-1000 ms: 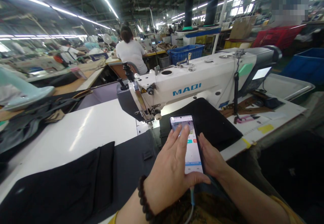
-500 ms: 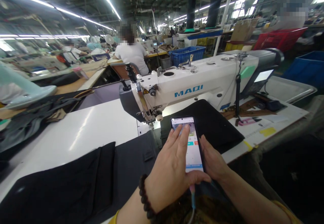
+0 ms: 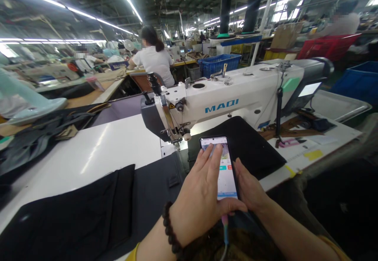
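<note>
A smartphone (image 3: 226, 176) with a lit screen sits between my hands, low in front of the sewing machine (image 3: 224, 99). My right hand (image 3: 251, 188) grips the phone's right edge from behind. My left hand (image 3: 201, 198), with a dark bead bracelet on its wrist, lies over the screen with its fingers stretched out. Its fingertips touch the upper part of the screen and its thumb runs along the phone's bottom edge. A charging cable (image 3: 225, 229) hangs from the phone's bottom end. Dark fabric (image 3: 147, 190) lies on the white table (image 3: 97, 150) under the needle.
A black folded piece (image 3: 254, 143) lies right of the needle. More dark cloth (image 3: 38, 139) is heaped at the left. Tools and paper slips (image 3: 298, 139) lie at the table's right end. A person in white (image 3: 155, 60) sits at the station ahead, beside blue bins (image 3: 218, 62).
My hands and the phone have stayed nearly still. The view has shifted slightly, and the person ahead has turned their head.
</note>
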`<state>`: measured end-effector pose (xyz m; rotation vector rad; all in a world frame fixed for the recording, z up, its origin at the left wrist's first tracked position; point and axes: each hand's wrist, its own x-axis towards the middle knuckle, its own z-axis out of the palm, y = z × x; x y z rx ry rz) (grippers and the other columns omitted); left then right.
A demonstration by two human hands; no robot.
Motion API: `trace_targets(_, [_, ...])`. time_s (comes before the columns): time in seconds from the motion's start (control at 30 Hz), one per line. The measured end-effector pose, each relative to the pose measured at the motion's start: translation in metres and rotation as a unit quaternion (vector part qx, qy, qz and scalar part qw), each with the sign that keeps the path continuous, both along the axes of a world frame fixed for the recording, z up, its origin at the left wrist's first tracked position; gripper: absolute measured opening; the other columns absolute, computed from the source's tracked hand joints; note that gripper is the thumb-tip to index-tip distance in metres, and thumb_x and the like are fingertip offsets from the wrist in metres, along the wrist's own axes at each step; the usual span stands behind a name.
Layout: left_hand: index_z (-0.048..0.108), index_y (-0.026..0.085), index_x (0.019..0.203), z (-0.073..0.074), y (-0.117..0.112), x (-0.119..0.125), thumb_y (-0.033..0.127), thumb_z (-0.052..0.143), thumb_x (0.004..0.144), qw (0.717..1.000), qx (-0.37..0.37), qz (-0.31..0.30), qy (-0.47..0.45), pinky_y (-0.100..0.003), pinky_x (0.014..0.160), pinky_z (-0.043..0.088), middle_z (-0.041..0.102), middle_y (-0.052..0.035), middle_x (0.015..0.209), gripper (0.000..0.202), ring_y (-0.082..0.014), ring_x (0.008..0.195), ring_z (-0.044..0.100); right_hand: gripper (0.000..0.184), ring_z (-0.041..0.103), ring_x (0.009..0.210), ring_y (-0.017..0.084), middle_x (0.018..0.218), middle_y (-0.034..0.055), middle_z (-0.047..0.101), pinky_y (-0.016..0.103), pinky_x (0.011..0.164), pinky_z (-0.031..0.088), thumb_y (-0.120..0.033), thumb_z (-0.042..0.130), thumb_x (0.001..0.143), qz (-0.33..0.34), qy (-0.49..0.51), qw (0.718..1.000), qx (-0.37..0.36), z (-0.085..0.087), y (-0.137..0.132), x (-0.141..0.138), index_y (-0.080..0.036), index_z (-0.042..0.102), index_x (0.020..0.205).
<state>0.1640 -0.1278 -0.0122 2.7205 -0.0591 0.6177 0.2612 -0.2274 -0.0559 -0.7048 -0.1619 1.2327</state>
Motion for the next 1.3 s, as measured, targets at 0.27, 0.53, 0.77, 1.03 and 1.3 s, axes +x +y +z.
trace_targets(0.27, [-0.012,0.014,0.139,0.000,-0.002,-0.002,0.058,0.068,0.059,1.000,-0.003,0.001,0.004,-0.055,0.101,0.032,0.039,-0.0234,0.134,0.121,-0.0353,0.129,0.029,0.045,0.060,0.099,0.026,0.098,0.0086,0.069,0.045,0.097,0.035,-0.054,0.044,0.082,-0.003,-0.015,0.999,0.033,-0.004,0.001,0.002,-0.018,0.065,0.100])
trace_targets(0.53, [-0.013,0.013,0.139,0.000,-0.005,-0.002,0.059,0.067,0.058,1.000,-0.003,-0.026,-0.007,-0.055,0.102,0.031,0.038,-0.0240,0.135,0.123,-0.0354,0.129,0.029,0.047,0.064,0.089,0.027,0.090,0.0088,0.071,0.045,0.092,0.039,-0.055,0.044,0.082,0.000,-0.014,1.000,0.023,-0.009,0.000,0.002,-0.017,0.066,0.099])
trace_targets(0.77, [-0.016,0.011,0.138,-0.002,-0.008,0.000,0.056,0.072,0.051,0.999,0.008,-0.035,-0.004,-0.052,0.101,0.034,0.033,-0.0267,0.137,0.132,-0.0355,0.129,0.027,0.051,0.064,0.088,0.026,0.091,0.0107,0.070,0.046,0.092,0.039,-0.050,0.029,0.089,0.011,0.010,1.000,0.018,-0.008,-0.001,0.002,-0.016,0.062,0.107])
trace_targets(1.03, [-0.015,0.011,0.138,-0.002,-0.008,0.000,0.055,0.073,0.050,0.999,0.006,-0.038,-0.003,-0.051,0.101,0.034,0.035,-0.0262,0.136,0.132,-0.0351,0.130,0.027,0.050,0.063,0.093,0.026,0.094,0.0111,0.069,0.046,0.095,0.036,-0.052,0.033,0.087,0.008,0.013,1.000,0.010,-0.006,0.000,0.001,-0.015,0.061,0.109])
trace_targets(1.3, [-0.003,0.017,0.140,0.005,0.005,-0.023,0.061,0.060,0.065,0.999,-0.034,0.004,-0.011,-0.054,0.101,0.031,0.039,-0.0226,0.135,0.107,-0.0333,0.128,0.032,0.045,0.062,0.094,0.023,0.095,0.0076,0.070,0.041,0.095,0.038,-0.047,0.032,0.090,-0.018,0.003,1.000,-0.015,-0.005,-0.001,0.002,-0.018,0.066,0.099])
